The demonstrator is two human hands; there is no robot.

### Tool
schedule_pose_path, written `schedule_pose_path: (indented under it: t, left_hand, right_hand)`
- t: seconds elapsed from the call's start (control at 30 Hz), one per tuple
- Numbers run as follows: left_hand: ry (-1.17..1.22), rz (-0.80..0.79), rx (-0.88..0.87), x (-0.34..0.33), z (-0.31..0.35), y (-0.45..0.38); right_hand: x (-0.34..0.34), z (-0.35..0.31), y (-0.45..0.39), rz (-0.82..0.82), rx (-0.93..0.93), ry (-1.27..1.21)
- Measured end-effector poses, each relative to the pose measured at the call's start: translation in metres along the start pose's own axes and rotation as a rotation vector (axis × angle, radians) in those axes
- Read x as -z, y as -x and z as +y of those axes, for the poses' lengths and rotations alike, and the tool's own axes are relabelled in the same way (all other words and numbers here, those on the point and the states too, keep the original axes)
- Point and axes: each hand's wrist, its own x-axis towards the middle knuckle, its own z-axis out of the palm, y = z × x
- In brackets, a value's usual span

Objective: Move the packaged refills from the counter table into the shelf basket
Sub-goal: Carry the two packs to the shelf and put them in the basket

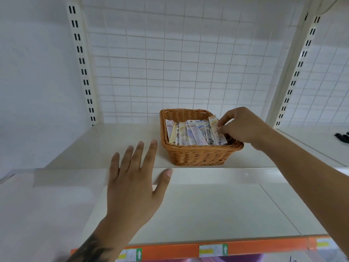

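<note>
White wire-grid back panel (170, 63), slotted uprights (81, 59), cream shelf (117, 137)

Bright, even, soft white light with faint shadows, mild glare on the shelf lip (226, 174), wide-angle bending and blur at the edges.

A single wide-angle view comes from the person's head, facing forward and slightly down into a white shelf (120, 144) unit. It sits close: both forearms reach in from the bottom edge, the left hand (135, 178) nearest the lens, the right hand (243, 125) farther in over a basket (198, 154). The wire back panel (170, 63) fills the upper half, uprights bowed by the lens.
</note>
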Motion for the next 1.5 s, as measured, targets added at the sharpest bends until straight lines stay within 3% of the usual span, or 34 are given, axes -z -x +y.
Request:
schedule_pose_path:
  t: [0.33, 0.47, 0.57, 0.73, 0.8, 0.97, 1.17, 1.5]
  left_hand:
    - [-0.020, 0.106, -0.041, -0.014, -0.005, 0.001]
    - [0.001, 0.135, -0.049, -0.016, -0.007, 0.001]
    - [0.019, 0.161, -0.065, -0.019, -0.009, 0.003]
    - [0.029, 0.177, -0.101, -0.021, -0.011, 0.004]
    - [0.030, 0.162, -0.106, -0.020, -0.012, 0.008]
    - [-0.017, 0.076, -0.158, -0.011, -0.019, 0.034]
    - [-0.052, -0.051, -0.032, 0.024, 0.003, 0.099]
    - [-0.217, -0.183, 0.157, 0.083, 0.048, 0.263]
  right_hand:
    - [-0.014, -0.001, -0.003, 0.066, 0.083, 0.328]
    - [-0.018, -0.001, 0.003, 0.101, 0.042, 0.279]
    - [-0.021, 0.003, 0.015, 0.223, 0.033, 0.198]
    - [-0.040, 0.022, 0.042, 0.459, 0.184, -0.042]
    - [-0.049, 0.034, 0.057, 0.481, 0.306, 0.034]
    - [-0.067, 0.065, 0.104, 0.391, 0.479, 0.217]
    - [-0.070, 0.093, 0.164, 0.288, 0.578, 0.434]
    - [-0.101, 0.114, 0.296, 0.038, 0.780, 0.340]
